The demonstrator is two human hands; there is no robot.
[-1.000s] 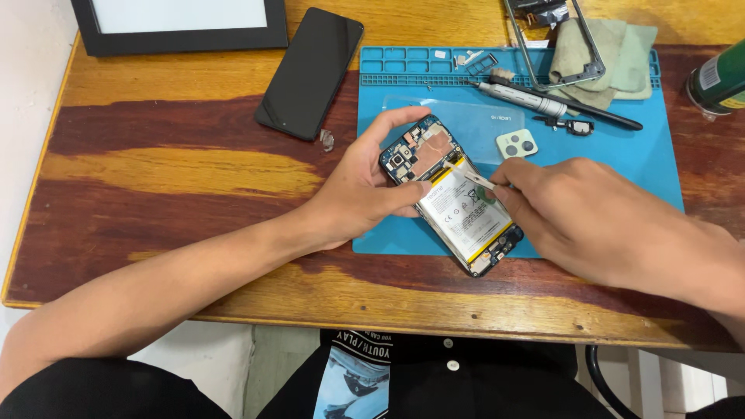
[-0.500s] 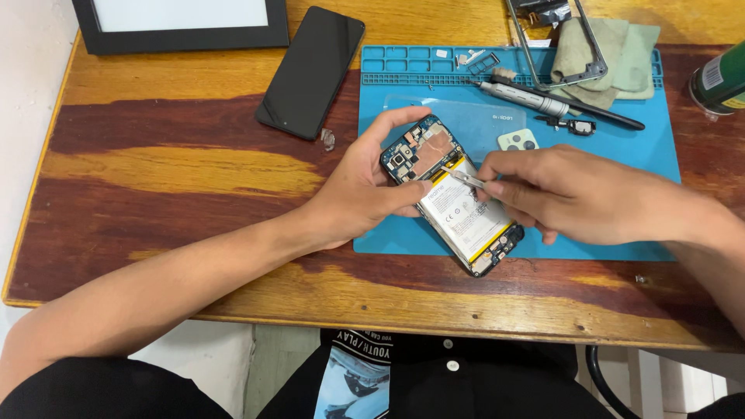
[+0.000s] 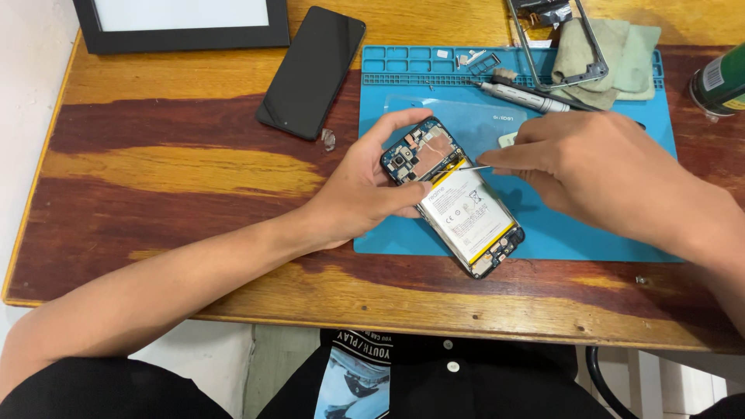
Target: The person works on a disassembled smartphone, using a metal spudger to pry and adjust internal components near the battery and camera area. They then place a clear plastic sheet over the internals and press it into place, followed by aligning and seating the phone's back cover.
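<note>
Centrally, left hand [image 3: 361, 194] gripping opened phone [image 3: 452, 195], right hand [image 3: 597, 172] pinching tweezers [image 3: 475, 167], black phone [image 3: 313, 70] nearby

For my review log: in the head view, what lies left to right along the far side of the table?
Black-framed white board → black smartphone lying face up → slim grey screwdriver on the blue mat → folded greenish cloth → dark green can.

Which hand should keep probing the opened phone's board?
Right, probably: the right hand holds the thin metal tool with its tip at the opened phone, while the left hand grips its upper end.
</note>
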